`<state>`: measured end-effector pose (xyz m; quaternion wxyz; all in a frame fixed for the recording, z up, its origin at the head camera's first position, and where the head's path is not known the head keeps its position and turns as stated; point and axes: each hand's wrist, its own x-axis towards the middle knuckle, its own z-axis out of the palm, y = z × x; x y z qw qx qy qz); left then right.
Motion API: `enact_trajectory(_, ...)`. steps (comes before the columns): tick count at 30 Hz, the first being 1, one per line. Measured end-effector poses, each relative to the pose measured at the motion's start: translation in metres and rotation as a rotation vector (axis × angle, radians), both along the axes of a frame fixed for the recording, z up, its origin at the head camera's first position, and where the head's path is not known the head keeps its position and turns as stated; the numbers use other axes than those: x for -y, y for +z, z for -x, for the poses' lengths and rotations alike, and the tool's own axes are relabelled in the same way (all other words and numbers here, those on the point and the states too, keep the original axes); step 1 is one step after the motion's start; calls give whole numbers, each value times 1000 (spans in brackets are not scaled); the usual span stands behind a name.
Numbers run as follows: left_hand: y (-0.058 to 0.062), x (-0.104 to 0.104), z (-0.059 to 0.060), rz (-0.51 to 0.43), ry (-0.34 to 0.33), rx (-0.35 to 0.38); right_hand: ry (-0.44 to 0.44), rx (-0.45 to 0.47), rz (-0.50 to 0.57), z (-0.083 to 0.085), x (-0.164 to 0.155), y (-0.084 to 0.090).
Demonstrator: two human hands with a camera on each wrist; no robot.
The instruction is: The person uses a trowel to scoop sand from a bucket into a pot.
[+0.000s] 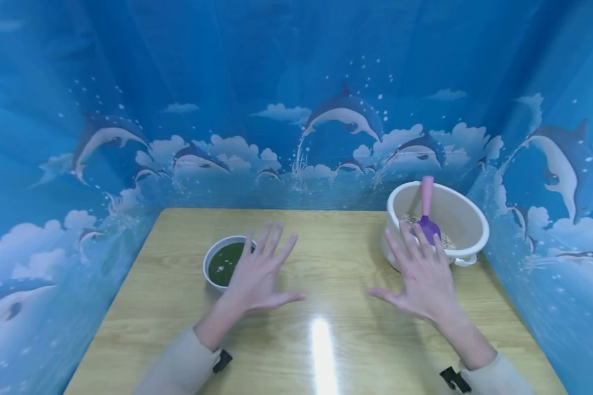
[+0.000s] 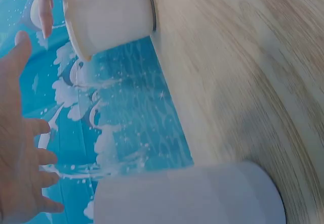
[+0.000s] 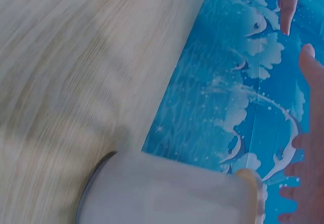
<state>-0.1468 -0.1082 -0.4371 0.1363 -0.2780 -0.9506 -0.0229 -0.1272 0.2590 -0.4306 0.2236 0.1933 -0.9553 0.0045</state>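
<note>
My left hand [image 1: 259, 280] hovers with fingers spread, overlapping the right side of a white bowl [image 1: 206, 266] in the head view. The bowl's inside looks dark green with a few pale specks; whether that is liquid cannot be told. My right hand [image 1: 425, 282] is likewise spread in front of a white bucket [image 1: 462, 214]. Inside the bucket are pale grains or flakes [image 1: 447, 241] and a purple scoop [image 1: 427, 224] whose pink handle leans up against the back rim. Neither hand holds anything. In the right wrist view the bucket's outer wall [image 3: 172, 191] is below the fingers.
Both vessels stand on a light wood-grain table [image 1: 326, 247], bowl left, bucket at the back right. A blue curtain [image 1: 257, 71] printed with dolphins and clouds encloses the back and sides. A bright light reflection [image 1: 322, 351] lies on the tabletop near the front.
</note>
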Motion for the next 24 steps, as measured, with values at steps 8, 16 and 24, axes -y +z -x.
enact_trajectory(8,-7,-33,11,36,-65,22,29,-33,-3,2,-18,-1)
enact_trajectory(16,-13,-81,20,54,-172,87,7,-76,26,4,-39,-4)
enact_trajectory(24,-14,-120,31,121,-214,45,-1,-55,21,6,-54,-8)
